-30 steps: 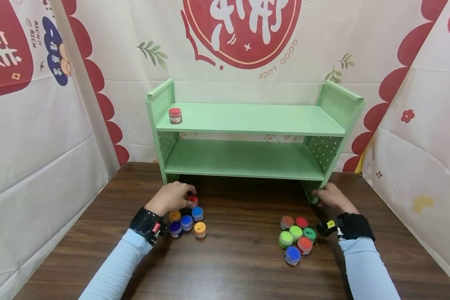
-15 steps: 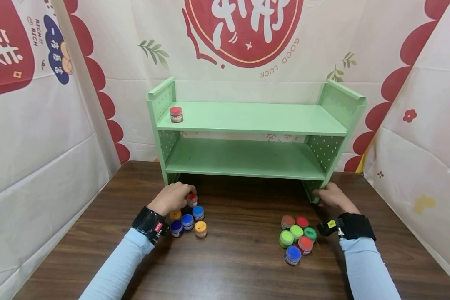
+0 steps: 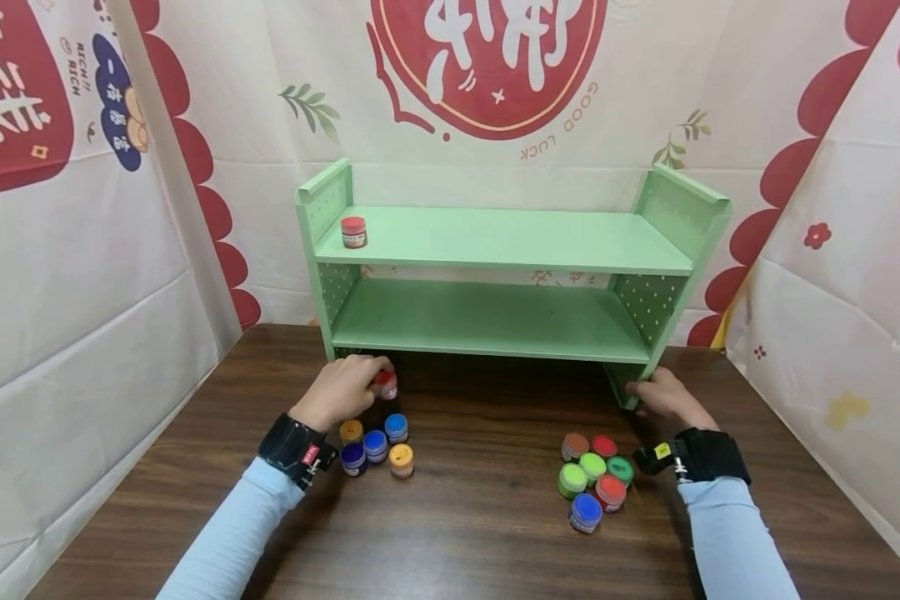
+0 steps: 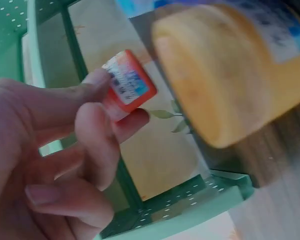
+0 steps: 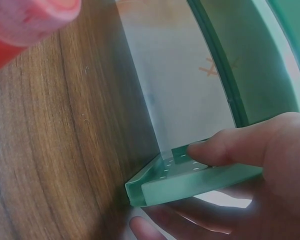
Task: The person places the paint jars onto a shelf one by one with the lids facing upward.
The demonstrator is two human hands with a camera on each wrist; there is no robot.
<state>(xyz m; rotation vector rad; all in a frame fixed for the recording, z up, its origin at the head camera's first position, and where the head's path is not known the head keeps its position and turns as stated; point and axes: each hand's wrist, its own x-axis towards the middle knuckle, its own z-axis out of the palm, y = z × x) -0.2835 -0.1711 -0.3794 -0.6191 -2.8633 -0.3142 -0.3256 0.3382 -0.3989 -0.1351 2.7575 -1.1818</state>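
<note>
At the left of a dark wooden table [image 3: 480, 550], a black wrist mount [image 3: 298, 452] sits near an orange jar [image 3: 351, 431] and a dark blue jar [image 3: 353, 458]; a dip of the forearm could topple either. Just beyond, a person's left hand [image 3: 340, 390] pinches a red jar [image 3: 387, 385] in drawn-together fingertips, apparently clear of the tabletop near the left leg of a green rack [image 3: 495, 315]. A loose pinch could let it slip, and too straight a lift could knock it against the lower shelf's front edge. Overhead, a second red jar [image 3: 354, 232] stands upright at the top shelf's left end, where a jolt might shift it. A blue jar [image 3: 376, 447] stands below, exposed to anything dropped. Right of center, seven jars [image 3: 592, 467] huddle, a dark green one just beside the right wrist camera [image 3: 651, 457]; a sideways swing could scatter them. At far right, the partly closed right hand [image 3: 667, 396] grips the rack's side panel [image 3: 622, 373], thumb inside, fingers outside; a tug could skid the rack.
</note>
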